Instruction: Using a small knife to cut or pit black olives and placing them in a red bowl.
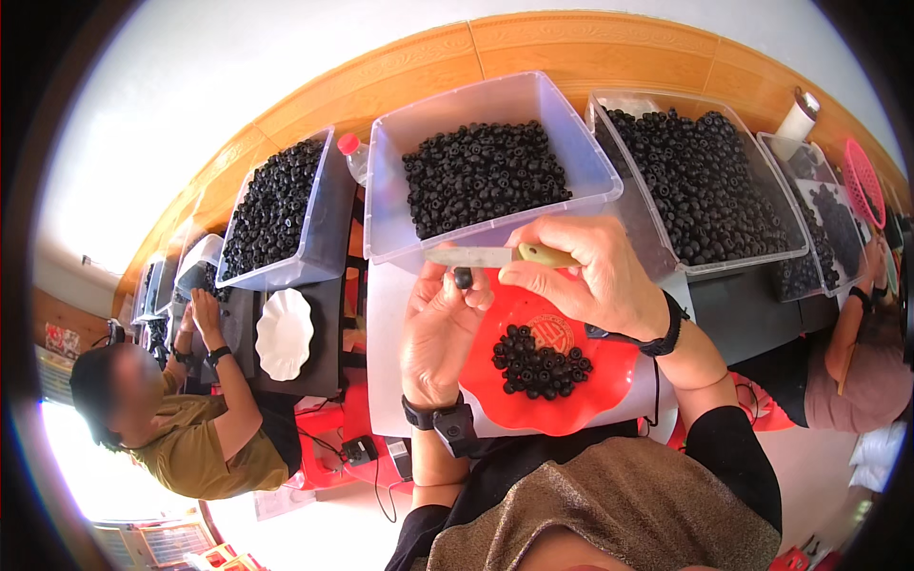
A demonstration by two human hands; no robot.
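Note:
My right hand (595,271) is closed round the yellow-green handle of a knife (476,256), its blade pointing left. Just below the blade, my left hand (436,328) pinches a small black round part (463,277) between its fingers; I cannot tell whether the blade touches it. Under both hands lies a red scalloped plate (609,395) with a pile of similar black parts (541,364) on it. Beyond my hands stands a clear plastic bin (400,233), and more black parts (486,176) cover its bottom.
Further bins of black parts stand at the right (695,190) and left (276,205). A bottle with a red cap (354,157) is wedged between two bins. To the left are a white scalloped dish (284,335) and a seated person (190,419); another person (862,366) works at the right.

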